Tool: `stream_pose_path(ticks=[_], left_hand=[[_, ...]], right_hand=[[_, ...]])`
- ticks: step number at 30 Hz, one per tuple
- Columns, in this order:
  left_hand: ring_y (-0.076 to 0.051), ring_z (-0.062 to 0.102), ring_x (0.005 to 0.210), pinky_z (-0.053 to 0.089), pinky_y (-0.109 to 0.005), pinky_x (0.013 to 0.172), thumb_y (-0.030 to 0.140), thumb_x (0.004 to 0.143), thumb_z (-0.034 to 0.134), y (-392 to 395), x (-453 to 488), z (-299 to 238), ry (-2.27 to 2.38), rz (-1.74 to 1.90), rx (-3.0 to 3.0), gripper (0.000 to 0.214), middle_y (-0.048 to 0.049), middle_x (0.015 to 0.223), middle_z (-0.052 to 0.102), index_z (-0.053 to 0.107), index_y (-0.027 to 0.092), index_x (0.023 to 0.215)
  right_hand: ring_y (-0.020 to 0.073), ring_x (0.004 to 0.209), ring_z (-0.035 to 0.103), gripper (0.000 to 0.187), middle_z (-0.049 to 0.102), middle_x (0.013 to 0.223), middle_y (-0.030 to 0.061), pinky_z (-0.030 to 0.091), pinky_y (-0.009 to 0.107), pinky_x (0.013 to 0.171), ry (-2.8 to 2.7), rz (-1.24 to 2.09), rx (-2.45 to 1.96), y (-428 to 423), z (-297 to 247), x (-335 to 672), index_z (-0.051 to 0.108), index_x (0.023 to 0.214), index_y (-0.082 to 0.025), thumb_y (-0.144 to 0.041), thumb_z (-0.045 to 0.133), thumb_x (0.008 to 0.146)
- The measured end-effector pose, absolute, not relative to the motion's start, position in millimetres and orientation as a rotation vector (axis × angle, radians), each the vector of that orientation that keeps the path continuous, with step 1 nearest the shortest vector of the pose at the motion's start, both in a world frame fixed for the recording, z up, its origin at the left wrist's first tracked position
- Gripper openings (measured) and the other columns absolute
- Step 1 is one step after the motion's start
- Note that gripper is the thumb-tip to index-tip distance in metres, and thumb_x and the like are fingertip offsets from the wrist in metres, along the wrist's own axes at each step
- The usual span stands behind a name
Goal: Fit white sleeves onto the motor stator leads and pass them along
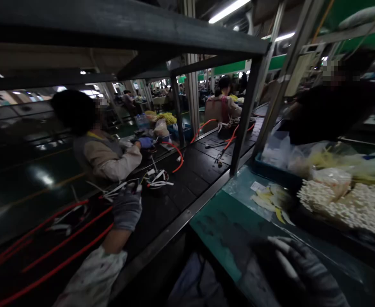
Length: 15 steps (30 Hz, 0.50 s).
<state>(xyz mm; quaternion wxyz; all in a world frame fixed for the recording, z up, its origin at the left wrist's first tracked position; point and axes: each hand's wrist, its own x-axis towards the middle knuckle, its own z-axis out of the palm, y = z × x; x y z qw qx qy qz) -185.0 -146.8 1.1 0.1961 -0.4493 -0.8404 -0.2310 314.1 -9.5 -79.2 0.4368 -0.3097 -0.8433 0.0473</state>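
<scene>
My left hand (128, 209), in a grey striped glove, reaches onto the dark conveyor (187, 183). Its fingers are closed at the end of a wire harness with white sleeves (113, 192) and red cables (75, 243). Just beyond the fingertips lies another coiled harness (158, 179) with white ends and an orange-red cable (179, 157). Over the green tabletop (213, 221) at lower right is my right hand (302, 266), also gloved. It is dark and smeared by motion, so whether it holds anything is unclear.
A metal frame (251, 115) rises beside the conveyor and crosses overhead. At right, a blue bin (270, 168) and many small white parts (350, 204) sit near yellow pieces (272, 198). A co-worker (107, 149) works across the belt; another person (337, 98) is at right.
</scene>
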Motion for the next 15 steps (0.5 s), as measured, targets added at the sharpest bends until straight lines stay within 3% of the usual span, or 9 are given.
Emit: stream_pose_path(ticks=[2,5,8,10,13,15], left_hand=[[-0.043,0.071,0.122,0.053,-0.07,0.11,0.023,0.091,0.051,-132.7,-168.8,-2.0,-2.334,-0.625,-1.364,0.038,-0.0215,0.122,0.078,0.079,0.015,0.116],[-0.033,0.071,0.128,0.052,-0.055,0.12,0.028,0.1,0.048,-100.9,-124.3,-11.0,-2.253,-0.593,-1.763,0.042,-0.0132,0.138,0.075,0.075,0.022,0.132],[-0.022,0.075,0.119,0.059,-0.035,0.112,0.034,0.096,0.066,-60.1,-69.2,-30.1,-2.104,-0.52,-2.294,0.037,0.0003,0.131,0.08,0.076,0.035,0.132],[-0.019,0.078,0.112,0.061,-0.028,0.104,0.037,0.091,0.076,-27.0,-39.9,-42.6,-2.021,-0.493,-2.533,0.033,0.004,0.121,0.083,0.079,0.036,0.123],[-0.016,0.078,0.112,0.06,-0.024,0.105,0.031,0.092,0.076,38.3,-24.0,-45.9,-2.045,-0.574,-2.589,0.029,0.0041,0.119,0.083,0.08,0.032,0.12],[-0.02,0.073,0.124,0.057,-0.031,0.113,0.029,0.095,0.071,91.5,-35.6,-34.7,-2.156,-0.7,-2.405,0.031,-0.0011,0.131,0.079,0.078,0.028,0.125]], right_hand=[[0.0262,0.091,0.082,0.027,0.083,0.113,0.0041,0.071,0.037,0.078,-2.142,0.05,-0.733,-4.6,-92.0,318.4,0.076,0.124,-0.036,-0.034,0.057,0.104],[0.0243,0.088,0.083,0.029,0.084,0.109,0.0041,0.071,0.034,0.074,-2.235,-0.054,-0.658,2.8,-103.7,320.3,0.077,0.121,-0.033,-0.031,0.053,0.105],[0.021,0.084,0.083,0.033,0.085,0.102,0.0026,0.07,0.029,0.073,-2.28,-0.118,-0.603,7.3,-104.8,320.5,0.079,0.117,-0.031,-0.023,0.05,0.103],[0.0188,0.082,0.082,0.036,0.085,0.098,0.0011,0.068,0.025,0.072,-2.282,-0.133,-0.579,8.2,-101.5,321.3,0.081,0.114,-0.031,-0.018,0.05,0.101],[0.0173,0.084,0.083,0.036,0.085,0.1,0.0014,0.068,0.023,0.075,-2.314,-0.117,-0.616,7.6,-95.6,323.8,0.081,0.115,-0.03,-0.016,0.051,0.101],[0.0173,0.086,0.083,0.034,0.085,0.102,0.0016,0.067,0.023,0.076,-2.322,-0.117,-0.64,6.8,-93.1,325.4,0.08,0.116,-0.029,-0.017,0.052,0.101]])
